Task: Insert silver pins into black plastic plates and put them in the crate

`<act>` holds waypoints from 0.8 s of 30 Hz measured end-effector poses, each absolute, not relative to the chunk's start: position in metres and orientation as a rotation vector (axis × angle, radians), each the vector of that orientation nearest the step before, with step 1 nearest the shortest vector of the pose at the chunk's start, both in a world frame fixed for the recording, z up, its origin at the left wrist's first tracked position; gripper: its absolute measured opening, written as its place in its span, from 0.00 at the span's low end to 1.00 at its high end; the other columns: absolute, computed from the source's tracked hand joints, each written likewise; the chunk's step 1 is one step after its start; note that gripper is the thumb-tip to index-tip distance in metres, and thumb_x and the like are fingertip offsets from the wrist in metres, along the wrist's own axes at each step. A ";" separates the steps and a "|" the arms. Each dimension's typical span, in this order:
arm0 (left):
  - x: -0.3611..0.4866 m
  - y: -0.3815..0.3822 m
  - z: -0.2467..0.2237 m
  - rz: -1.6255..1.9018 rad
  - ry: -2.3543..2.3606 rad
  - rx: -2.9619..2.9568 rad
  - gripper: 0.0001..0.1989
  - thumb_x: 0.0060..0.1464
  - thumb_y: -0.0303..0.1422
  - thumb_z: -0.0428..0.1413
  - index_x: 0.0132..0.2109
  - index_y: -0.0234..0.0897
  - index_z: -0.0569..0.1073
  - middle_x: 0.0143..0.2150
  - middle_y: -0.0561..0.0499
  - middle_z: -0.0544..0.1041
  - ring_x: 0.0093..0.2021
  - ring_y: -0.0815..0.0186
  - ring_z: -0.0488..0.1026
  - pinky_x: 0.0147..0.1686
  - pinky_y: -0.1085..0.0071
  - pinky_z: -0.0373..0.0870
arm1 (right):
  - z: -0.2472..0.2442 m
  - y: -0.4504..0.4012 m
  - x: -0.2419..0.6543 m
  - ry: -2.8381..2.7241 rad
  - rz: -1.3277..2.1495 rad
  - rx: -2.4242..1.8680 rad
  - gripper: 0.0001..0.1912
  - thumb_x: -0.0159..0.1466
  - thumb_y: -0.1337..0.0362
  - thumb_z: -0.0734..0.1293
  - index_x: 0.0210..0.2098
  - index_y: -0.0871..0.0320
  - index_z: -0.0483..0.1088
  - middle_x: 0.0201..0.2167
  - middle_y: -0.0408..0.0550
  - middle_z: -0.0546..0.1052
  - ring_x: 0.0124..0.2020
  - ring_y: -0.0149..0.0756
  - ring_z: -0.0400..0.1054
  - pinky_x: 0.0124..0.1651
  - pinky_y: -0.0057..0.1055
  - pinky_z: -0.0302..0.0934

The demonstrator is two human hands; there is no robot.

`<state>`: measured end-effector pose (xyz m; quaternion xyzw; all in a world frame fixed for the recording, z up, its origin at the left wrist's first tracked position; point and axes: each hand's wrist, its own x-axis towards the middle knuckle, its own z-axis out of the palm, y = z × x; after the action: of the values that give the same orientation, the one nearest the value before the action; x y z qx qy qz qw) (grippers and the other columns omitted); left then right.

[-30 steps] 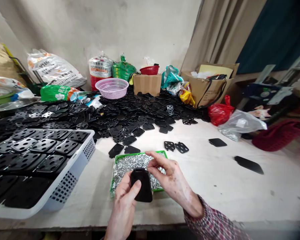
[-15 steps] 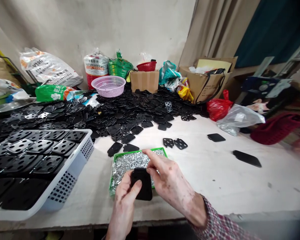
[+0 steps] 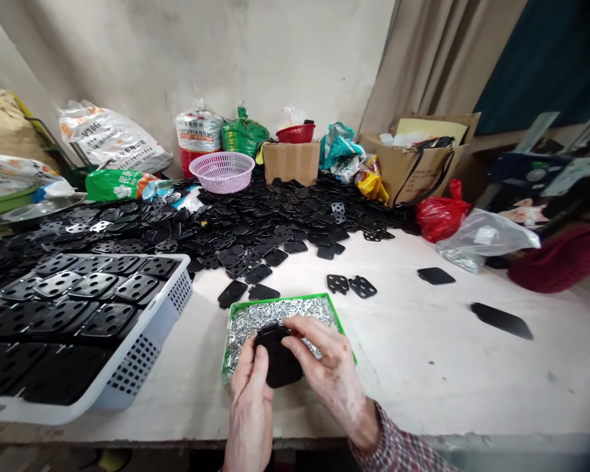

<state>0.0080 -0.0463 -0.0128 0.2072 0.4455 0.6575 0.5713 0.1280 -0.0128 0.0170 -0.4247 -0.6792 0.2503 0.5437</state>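
Observation:
A black plate is held over the near side of a green-rimmed tray filled with small silvery metal pins. My left hand grips the plate's left side, thumb on its face. The thumb and forefinger of my right hand pinch the plate's upper right corner; whether a pin is between them is too small to tell. At the left, a white basket holds rows of black plates with round holes.
A wide heap of black plates lies behind the tray. Loose plates rest on the table at the right. Along the wall stand a pink basket, a cardboard box and a red bag.
The view has shifted slightly, so the table's things sit farther right. My right hand's fingers have closed in on the plate's top corner, and the plate has tilted a little.

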 end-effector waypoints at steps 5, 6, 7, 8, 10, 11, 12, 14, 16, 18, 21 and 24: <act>0.004 -0.049 -0.010 1.423 0.666 0.316 0.18 0.57 0.39 0.57 0.54 0.43 0.75 0.60 0.46 0.73 0.63 0.56 0.65 0.61 0.59 0.63 | 0.016 -0.011 0.132 -1.544 0.658 -0.956 0.09 0.62 0.71 0.69 0.41 0.54 0.77 0.43 0.46 0.79 0.46 0.37 0.73 0.51 0.33 0.68; 0.002 -0.049 -0.012 1.393 0.604 0.304 0.17 0.56 0.39 0.59 0.52 0.44 0.76 0.59 0.46 0.74 0.63 0.55 0.66 0.62 0.58 0.62 | 0.018 -0.011 0.132 -1.548 0.698 -0.943 0.09 0.62 0.70 0.69 0.41 0.54 0.78 0.44 0.47 0.79 0.47 0.38 0.73 0.52 0.34 0.68; -0.001 -0.051 -0.014 1.369 0.560 0.300 0.16 0.53 0.38 0.61 0.50 0.44 0.78 0.57 0.47 0.76 0.62 0.55 0.66 0.62 0.57 0.62 | 0.021 -0.011 0.133 -1.569 0.729 -0.932 0.08 0.63 0.69 0.69 0.41 0.54 0.78 0.45 0.48 0.79 0.48 0.38 0.73 0.53 0.34 0.68; -0.003 -0.052 -0.017 1.353 0.527 0.307 0.15 0.50 0.38 0.64 0.47 0.45 0.80 0.55 0.48 0.77 0.61 0.54 0.67 0.62 0.56 0.61 | 0.024 -0.012 0.133 -1.605 0.747 -0.924 0.08 0.64 0.68 0.68 0.41 0.54 0.79 0.47 0.49 0.78 0.49 0.39 0.72 0.53 0.35 0.68; -0.007 -0.054 -0.021 1.343 0.493 0.361 0.14 0.45 0.37 0.68 0.42 0.45 0.81 0.52 0.48 0.79 0.59 0.53 0.70 0.62 0.54 0.61 | 0.027 -0.013 0.132 -1.694 0.742 -0.920 0.10 0.65 0.68 0.66 0.42 0.54 0.79 0.49 0.49 0.77 0.51 0.39 0.71 0.54 0.35 0.67; -0.009 -0.054 -0.021 1.342 0.498 0.400 0.15 0.43 0.35 0.68 0.42 0.45 0.81 0.51 0.48 0.80 0.58 0.53 0.71 0.62 0.54 0.62 | 0.026 -0.012 0.132 -1.735 0.726 -0.920 0.10 0.66 0.68 0.66 0.42 0.54 0.79 0.51 0.49 0.76 0.52 0.39 0.70 0.55 0.36 0.66; -0.012 -0.054 -0.021 1.344 0.523 0.433 0.16 0.44 0.34 0.68 0.43 0.44 0.81 0.51 0.47 0.80 0.57 0.54 0.72 0.61 0.55 0.63 | 0.026 -0.010 0.133 -1.763 0.704 -0.917 0.11 0.66 0.68 0.66 0.43 0.54 0.78 0.51 0.49 0.76 0.53 0.39 0.70 0.56 0.36 0.66; -0.018 -0.051 -0.018 1.371 0.616 0.466 0.19 0.46 0.34 0.67 0.47 0.43 0.79 0.52 0.46 0.79 0.56 0.55 0.72 0.59 0.58 0.66 | 0.022 -0.004 0.140 -1.786 0.668 -0.922 0.11 0.66 0.67 0.66 0.46 0.54 0.77 0.50 0.49 0.77 0.51 0.38 0.71 0.54 0.36 0.67; -0.025 -0.047 -0.015 1.438 0.740 0.472 0.21 0.48 0.35 0.65 0.51 0.42 0.77 0.54 0.46 0.78 0.56 0.57 0.72 0.57 0.62 0.68 | 0.018 0.006 0.150 -1.832 0.632 -1.003 0.10 0.67 0.66 0.65 0.45 0.56 0.76 0.44 0.49 0.79 0.44 0.37 0.73 0.48 0.35 0.70; -0.031 -0.044 -0.012 1.511 0.860 0.479 0.22 0.49 0.37 0.65 0.52 0.41 0.77 0.54 0.46 0.78 0.56 0.58 0.72 0.55 0.65 0.69 | 0.015 0.014 0.160 -1.983 0.578 -1.181 0.09 0.67 0.68 0.63 0.39 0.58 0.77 0.35 0.47 0.79 0.35 0.35 0.73 0.39 0.34 0.70; -0.034 -0.041 -0.008 1.565 1.013 0.509 0.23 0.45 0.37 0.67 0.51 0.39 0.77 0.52 0.45 0.79 0.55 0.57 0.73 0.54 0.65 0.69 | 0.010 0.018 0.162 -2.293 0.411 -1.410 0.08 0.66 0.69 0.64 0.34 0.58 0.75 0.32 0.47 0.77 0.33 0.36 0.70 0.35 0.32 0.66; -0.032 -0.040 -0.004 1.605 1.091 0.566 0.26 0.40 0.36 0.70 0.49 0.38 0.78 0.49 0.45 0.81 0.52 0.56 0.75 0.53 0.64 0.71 | 0.005 0.016 0.151 -2.431 0.239 -1.449 0.07 0.65 0.69 0.64 0.31 0.57 0.72 0.33 0.47 0.75 0.35 0.37 0.69 0.37 0.33 0.64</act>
<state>-0.0318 -0.0402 -0.0039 0.2371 0.4574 0.6728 0.5310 0.1514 0.0155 0.0051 -0.5044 -0.8463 0.0833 0.1501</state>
